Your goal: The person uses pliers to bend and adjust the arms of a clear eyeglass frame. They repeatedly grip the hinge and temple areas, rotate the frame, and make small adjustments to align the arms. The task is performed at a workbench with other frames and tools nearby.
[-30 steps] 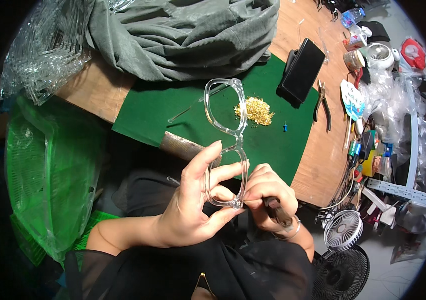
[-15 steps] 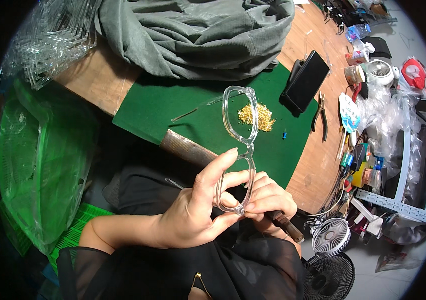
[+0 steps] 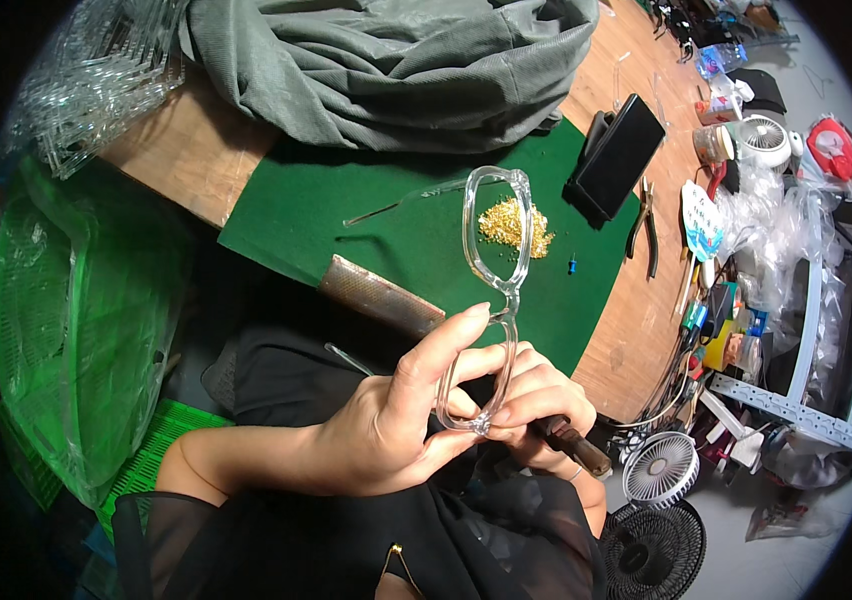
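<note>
My left hand grips a clear plastic eyeglass frame by its near rim, fingers curled through the opening. The frame stands on end above a green mat, one temple stretching left from its far end. Against the near corner of the frame, my right hand is closed around a tool with a brown handle; the tool's working end is hidden. Behind the far rim lies a heap of small gold-coloured metal parts. A worn metal bar sits along the mat's near edge.
A grey-green cloth covers the table's back. Clear frames pile up at far left. On the right are a black phone, pliers, a small blue piece and fans. Green baskets stand left.
The eyeglass frame has shifted slightly right and tilted a little, with my left fingers moving along with it. Both hands keep their hold.
</note>
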`<control>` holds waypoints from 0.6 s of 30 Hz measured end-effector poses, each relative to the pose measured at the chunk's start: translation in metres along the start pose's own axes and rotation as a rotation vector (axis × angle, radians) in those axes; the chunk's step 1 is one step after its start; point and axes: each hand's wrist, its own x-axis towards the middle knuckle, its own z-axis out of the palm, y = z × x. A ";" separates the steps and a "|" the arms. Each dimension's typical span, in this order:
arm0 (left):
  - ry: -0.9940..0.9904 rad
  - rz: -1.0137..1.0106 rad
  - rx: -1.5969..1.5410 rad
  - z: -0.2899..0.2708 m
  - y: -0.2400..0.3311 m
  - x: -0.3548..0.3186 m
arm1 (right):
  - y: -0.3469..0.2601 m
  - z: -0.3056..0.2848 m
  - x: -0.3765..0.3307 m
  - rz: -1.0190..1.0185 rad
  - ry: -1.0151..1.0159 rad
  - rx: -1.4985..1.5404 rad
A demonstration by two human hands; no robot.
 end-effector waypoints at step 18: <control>-0.016 0.001 -0.042 -0.001 0.000 -0.003 | -0.003 0.002 -0.002 -0.018 0.013 -0.028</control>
